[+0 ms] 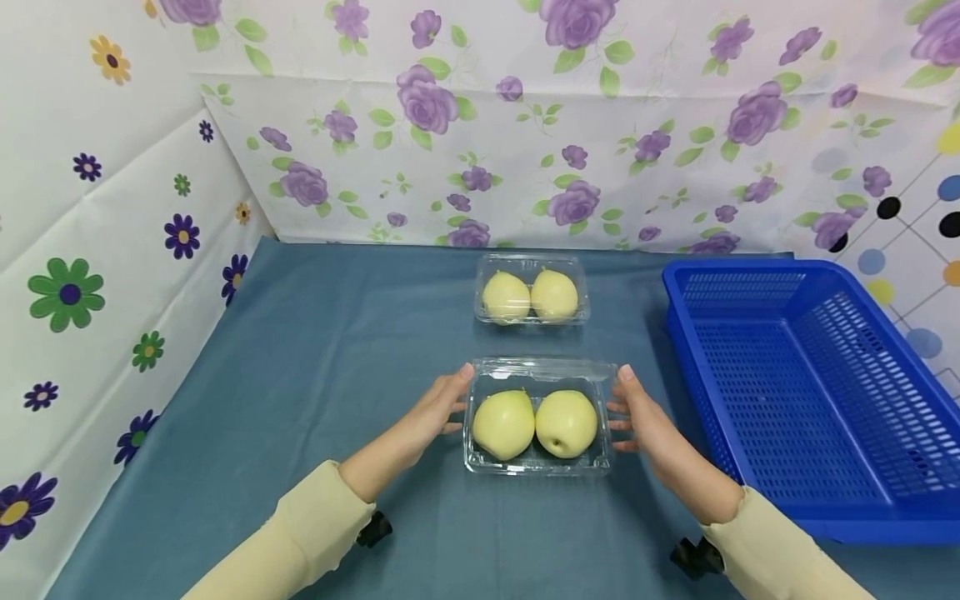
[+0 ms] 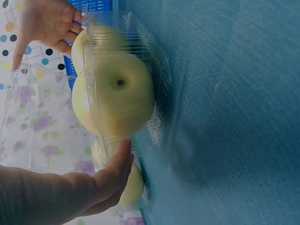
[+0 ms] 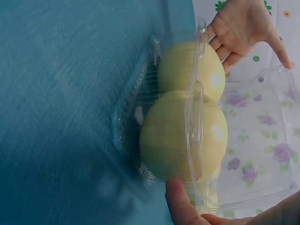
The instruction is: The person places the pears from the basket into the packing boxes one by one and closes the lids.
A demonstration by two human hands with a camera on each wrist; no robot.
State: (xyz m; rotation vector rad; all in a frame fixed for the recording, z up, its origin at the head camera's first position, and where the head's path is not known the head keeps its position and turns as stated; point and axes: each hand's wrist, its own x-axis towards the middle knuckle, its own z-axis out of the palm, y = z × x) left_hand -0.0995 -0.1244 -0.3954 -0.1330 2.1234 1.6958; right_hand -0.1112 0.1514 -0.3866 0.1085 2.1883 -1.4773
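Note:
In the head view, a clear plastic clamshell box (image 1: 538,468) sits on the cloth with two pale yellow pears (image 1: 503,425) side by side in it. Its see-through lid (image 1: 543,368) stands raised at the back, as the left wrist view also shows with the lid (image 2: 40,122). My left hand (image 1: 423,421) is at the box's left side, thumb by the lid's edge, fingers extended. Opposite it, my right hand (image 1: 651,425) has its thumb at the lid's right corner and its fingers spread beside the box wall. Neither hand curls round anything.
Behind stands a second clear box (image 1: 532,265), its lid apparently down, holding two more pears (image 1: 554,295). A blue plastic basket (image 1: 750,267) is on the right. Blue cloth (image 1: 300,375) covers the table, and flowered sheets (image 1: 360,167) rise behind and at the left.

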